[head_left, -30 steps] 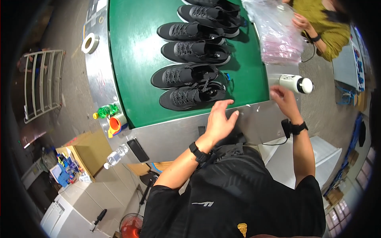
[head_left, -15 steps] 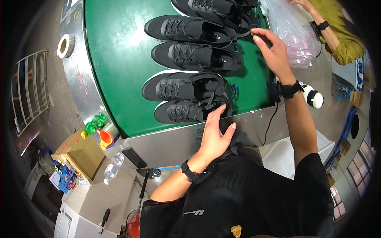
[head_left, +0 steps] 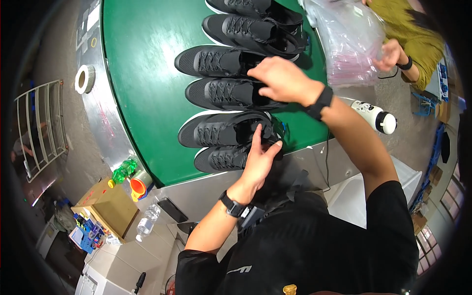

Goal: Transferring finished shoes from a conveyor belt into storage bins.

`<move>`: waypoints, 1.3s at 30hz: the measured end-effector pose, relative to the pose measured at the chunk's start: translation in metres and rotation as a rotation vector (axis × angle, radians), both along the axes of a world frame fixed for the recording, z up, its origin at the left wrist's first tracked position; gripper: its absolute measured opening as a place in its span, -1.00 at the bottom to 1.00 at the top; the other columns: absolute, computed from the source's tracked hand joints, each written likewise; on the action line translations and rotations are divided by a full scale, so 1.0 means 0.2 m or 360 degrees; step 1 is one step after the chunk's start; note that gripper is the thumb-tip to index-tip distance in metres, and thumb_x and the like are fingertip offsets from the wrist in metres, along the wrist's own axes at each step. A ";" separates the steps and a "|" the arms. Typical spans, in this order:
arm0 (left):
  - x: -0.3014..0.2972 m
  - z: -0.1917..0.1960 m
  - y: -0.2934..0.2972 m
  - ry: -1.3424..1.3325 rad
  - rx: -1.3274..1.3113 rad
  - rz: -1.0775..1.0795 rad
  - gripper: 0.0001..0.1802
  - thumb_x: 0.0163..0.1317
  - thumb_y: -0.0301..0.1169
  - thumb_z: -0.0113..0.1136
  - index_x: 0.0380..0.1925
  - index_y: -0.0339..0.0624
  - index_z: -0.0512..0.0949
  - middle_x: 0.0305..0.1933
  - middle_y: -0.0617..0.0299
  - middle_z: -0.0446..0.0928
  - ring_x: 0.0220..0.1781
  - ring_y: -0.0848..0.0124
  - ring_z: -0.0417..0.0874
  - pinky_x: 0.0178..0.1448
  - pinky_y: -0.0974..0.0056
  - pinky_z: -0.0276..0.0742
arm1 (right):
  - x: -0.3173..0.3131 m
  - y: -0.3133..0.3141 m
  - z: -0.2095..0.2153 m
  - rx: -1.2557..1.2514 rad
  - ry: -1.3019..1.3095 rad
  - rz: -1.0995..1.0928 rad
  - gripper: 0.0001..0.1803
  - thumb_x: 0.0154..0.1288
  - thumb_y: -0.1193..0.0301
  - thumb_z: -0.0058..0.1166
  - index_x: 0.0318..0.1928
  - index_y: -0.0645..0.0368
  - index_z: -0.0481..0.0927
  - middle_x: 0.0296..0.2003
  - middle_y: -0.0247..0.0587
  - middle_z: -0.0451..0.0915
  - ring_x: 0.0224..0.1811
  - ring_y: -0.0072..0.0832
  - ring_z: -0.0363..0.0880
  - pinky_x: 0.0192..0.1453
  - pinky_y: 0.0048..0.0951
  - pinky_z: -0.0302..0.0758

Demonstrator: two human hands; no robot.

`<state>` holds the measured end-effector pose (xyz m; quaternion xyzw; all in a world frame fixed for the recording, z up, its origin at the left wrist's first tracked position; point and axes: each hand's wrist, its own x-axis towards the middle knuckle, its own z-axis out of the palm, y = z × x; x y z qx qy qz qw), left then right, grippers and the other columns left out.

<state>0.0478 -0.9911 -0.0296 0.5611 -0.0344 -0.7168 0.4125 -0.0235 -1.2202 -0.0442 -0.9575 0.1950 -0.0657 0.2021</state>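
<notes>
Several black lace-up sneakers with white soles lie in a row, toes to the left. My left hand [head_left: 257, 164] rests at the collar of the nearest sneaker [head_left: 221, 159], index finger and thumb spread apart. Its index fingertip reaches the opening of the second sneaker [head_left: 209, 132]. Farther along the row, my right hand [head_left: 287, 82] is over the heel ends of the third sneaker [head_left: 212, 93] and the fourth sneaker [head_left: 209, 61]. Its fingers point left with the thumb apart, and it covers part of both openings. No object shows in either hand.
The sneakers lie on a green tabletop [head_left: 142, 93] with a metal border. Clear plastic bags [head_left: 346, 44] are beyond its right side, near a co-worker's hand [head_left: 391, 55]. A white bottle [head_left: 374, 117] stands right; a tape roll [head_left: 85, 79] and green bottle [head_left: 124, 170] are left.
My right hand has swung left and inward from the table's right side to the sneakers. My left hand stays by the nearest pair. The view has shifted; a co-worker's hand is now lower, beside the bags.
</notes>
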 end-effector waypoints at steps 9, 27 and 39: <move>0.01 0.10 0.30 -0.0531 -0.0111 0.0002 -0.47 0.17 -0.31 0.42 0.06 -0.32 0.45 -0.14 0.20 0.59 -0.18 0.51 0.59 -0.09 0.40 0.55 | -0.04 0.33 0.17 -0.0432 0.0279 -0.0198 -0.83 -0.05 0.50 0.16 -0.35 0.15 0.54 -0.44 -0.18 0.61 -0.30 -0.22 0.64 -0.24 -0.22 0.52; 0.09 0.17 1.50 -0.2193 -0.0436 -0.1370 -0.61 -0.01 -0.23 0.47 -0.22 -0.07 0.54 -0.24 -0.07 0.49 -0.18 -0.06 0.58 -0.10 0.00 0.53 | -1.01 1.86 0.37 0.0618 0.0127 -0.0599 -0.34 0.22 0.10 0.16 0.29 -0.05 0.30 0.12 -0.01 0.43 0.08 0.00 0.46 0.23 -0.12 0.31; -0.02 0.31 1.23 -0.1986 -0.0681 -0.1455 -0.35 0.15 0.05 0.32 -0.11 -0.42 0.58 -0.17 -0.23 0.63 -0.08 -0.01 0.67 0.03 0.10 0.54 | -1.08 2.01 0.40 0.0574 0.0327 -0.0863 -0.50 -0.03 -0.14 0.23 -0.42 0.06 0.67 -0.54 -0.23 0.62 -0.39 -0.19 0.62 -0.08 -0.17 0.37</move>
